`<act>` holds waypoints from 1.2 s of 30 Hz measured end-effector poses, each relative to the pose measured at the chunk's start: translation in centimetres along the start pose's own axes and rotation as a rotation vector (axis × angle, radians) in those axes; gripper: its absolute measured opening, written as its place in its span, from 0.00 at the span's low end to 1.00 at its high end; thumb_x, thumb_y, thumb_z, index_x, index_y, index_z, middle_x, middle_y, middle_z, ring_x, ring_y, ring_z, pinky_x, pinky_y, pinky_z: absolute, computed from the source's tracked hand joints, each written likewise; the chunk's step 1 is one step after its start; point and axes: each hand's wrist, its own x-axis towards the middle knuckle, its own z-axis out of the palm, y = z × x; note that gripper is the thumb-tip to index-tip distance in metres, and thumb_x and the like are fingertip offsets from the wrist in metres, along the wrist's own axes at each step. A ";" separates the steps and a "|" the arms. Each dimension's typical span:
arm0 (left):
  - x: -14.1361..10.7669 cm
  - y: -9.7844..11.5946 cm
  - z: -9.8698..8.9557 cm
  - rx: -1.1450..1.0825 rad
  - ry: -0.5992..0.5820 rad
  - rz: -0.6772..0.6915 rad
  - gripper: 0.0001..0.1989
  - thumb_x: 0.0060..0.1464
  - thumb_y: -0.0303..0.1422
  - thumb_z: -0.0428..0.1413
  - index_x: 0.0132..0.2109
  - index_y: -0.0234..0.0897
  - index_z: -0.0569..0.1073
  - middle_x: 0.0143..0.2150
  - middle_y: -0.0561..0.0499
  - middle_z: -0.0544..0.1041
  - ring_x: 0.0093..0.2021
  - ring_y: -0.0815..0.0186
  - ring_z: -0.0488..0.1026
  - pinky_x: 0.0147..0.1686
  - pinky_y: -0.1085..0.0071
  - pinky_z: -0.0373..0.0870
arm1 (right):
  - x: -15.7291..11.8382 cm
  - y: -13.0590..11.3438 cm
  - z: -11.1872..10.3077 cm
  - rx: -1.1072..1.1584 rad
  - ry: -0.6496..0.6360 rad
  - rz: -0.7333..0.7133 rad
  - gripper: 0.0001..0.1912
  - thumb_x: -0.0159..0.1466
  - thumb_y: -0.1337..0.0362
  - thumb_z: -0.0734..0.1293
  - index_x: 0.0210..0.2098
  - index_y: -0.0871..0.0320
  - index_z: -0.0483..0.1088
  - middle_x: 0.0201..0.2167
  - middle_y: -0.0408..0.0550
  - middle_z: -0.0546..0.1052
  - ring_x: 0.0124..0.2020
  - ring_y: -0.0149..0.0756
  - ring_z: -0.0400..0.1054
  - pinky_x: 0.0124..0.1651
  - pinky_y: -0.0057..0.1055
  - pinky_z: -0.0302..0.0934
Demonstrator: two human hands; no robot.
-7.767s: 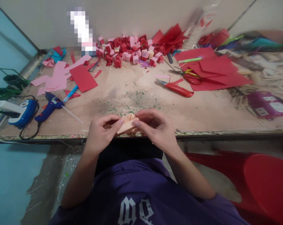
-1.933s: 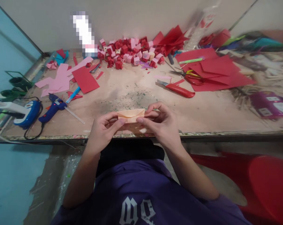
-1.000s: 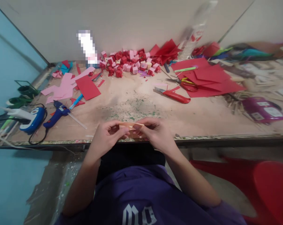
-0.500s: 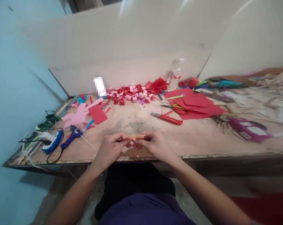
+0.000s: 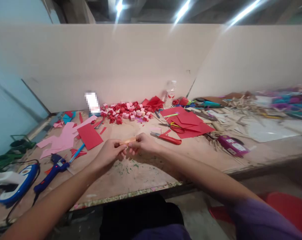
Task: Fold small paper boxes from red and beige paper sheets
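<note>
Both hands meet over the middle of the table [image 5: 95,186], pinching a small strip of pale orange paper [image 5: 127,141]. My left hand [image 5: 112,150] is closed on its left end, thumb along the near side. On the other end, my right hand [image 5: 144,144] is closed as well, its curled fingers partly hiding the strip. Just beyond them lies a pile of small folded red and pink paper cubes [image 5: 127,111]. Red-handled pliers [image 5: 169,138] rest to the right of my right hand. A red paper sheet [image 5: 90,136] lies to the left, overlapping pink paper [image 5: 62,140].
A blue glue gun [image 5: 53,171] and a blue-white power strip [image 5: 22,183] with cords lie at left. Scissors [image 5: 174,127] touch stacked red sheets [image 5: 191,123]. A plastic bottle [image 5: 170,94] stands by the back board. A purple box [image 5: 232,145] and thin wooden sticks [image 5: 243,103] lie right.
The view has tilted up and shifted right. Both hands, still holding the paper strip, have moved forward over the table, away from its front edge and closer to the cube pile.
</note>
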 end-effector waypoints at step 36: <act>0.4 -1.5 1.1 0.098 -0.154 -0.114 0.18 0.61 0.46 0.62 0.40 0.32 0.81 0.36 0.45 0.81 0.34 0.64 0.75 0.36 0.71 0.69 | -0.4 3.2 0.7 0.186 0.074 -0.091 0.22 0.65 0.53 0.69 0.20 0.59 0.74 0.14 0.43 0.70 0.15 0.28 0.58 0.21 0.27 0.49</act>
